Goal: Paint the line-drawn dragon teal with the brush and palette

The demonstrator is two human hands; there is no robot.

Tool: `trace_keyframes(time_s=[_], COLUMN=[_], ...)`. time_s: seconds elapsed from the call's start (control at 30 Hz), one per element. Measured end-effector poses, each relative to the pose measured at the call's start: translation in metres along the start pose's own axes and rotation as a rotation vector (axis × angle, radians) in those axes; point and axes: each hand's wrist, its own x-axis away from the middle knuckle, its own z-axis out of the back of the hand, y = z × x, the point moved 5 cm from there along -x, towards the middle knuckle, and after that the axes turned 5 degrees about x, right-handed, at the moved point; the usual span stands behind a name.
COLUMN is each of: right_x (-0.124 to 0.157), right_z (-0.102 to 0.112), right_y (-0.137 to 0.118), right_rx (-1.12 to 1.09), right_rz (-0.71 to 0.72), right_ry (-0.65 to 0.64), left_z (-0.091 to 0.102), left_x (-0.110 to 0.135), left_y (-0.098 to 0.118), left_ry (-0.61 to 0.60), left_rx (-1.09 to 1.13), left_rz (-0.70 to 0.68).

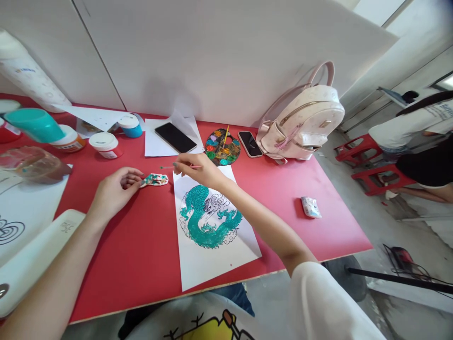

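Note:
My right hand [193, 171] pinches a thin paintbrush [166, 167], its dark tip pointing left over the red table. Between the thumb and fingers of my left hand [118, 189] is the end of a folded, paint-stained tissue [155, 179]. The brush tip hovers near the tissue; whether they touch, I cannot tell. Below my right wrist lies a white sheet with a dragon drawing [201, 236]. Its body is painted teal, while the head and clouds are bare line work. Beyond my right hand sits a round paint palette [231, 158] with a yellow-handled brush lying on it.
Paint jars [105, 144] and a clear cup of murky water [33, 164] stand at the left. Two phones, one black [176, 137], lie toward the wall. A pale backpack [304, 125] leans there. A small packet [311, 208] lies right. People sit beyond.

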Motion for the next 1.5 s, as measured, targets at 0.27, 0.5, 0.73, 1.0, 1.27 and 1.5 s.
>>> trace_keyframes(time_s=[0.27,0.5,0.73,1.0,1.27,1.5], right_x=[0.008,0.009,0.031,0.083,0.122,0.133], right_z=[-0.006,-0.016,-0.016,-0.038,-0.027,-0.017], right_y=[0.02,0.034,0.05,0.036,0.042,0.043], right_rx=[-0.256,-0.261,-0.144,0.27,0.569,0.315], right_rz=[-0.1,-0.071,-0.055,-0.024,0.07,-0.079], right_ry=[0.145,0.13,0.362,0.151,0.015,0.053], left_z=[0.0,-0.001,-0.001,-0.001,0.009,0.023], left_x=[-0.001,-0.003,-0.003,-0.001,0.006,0.021], left_y=[-0.006,-0.006,-0.008,-0.005,0.006,0.031], left_ry=[-0.006,-0.015,-0.021,-0.023,0.128,0.118], left_rx=[0.021,0.057,0.057,0.052,-0.297,-0.492], left_rz=[0.008,-0.008,-0.013,-0.018,-0.119,-0.063])
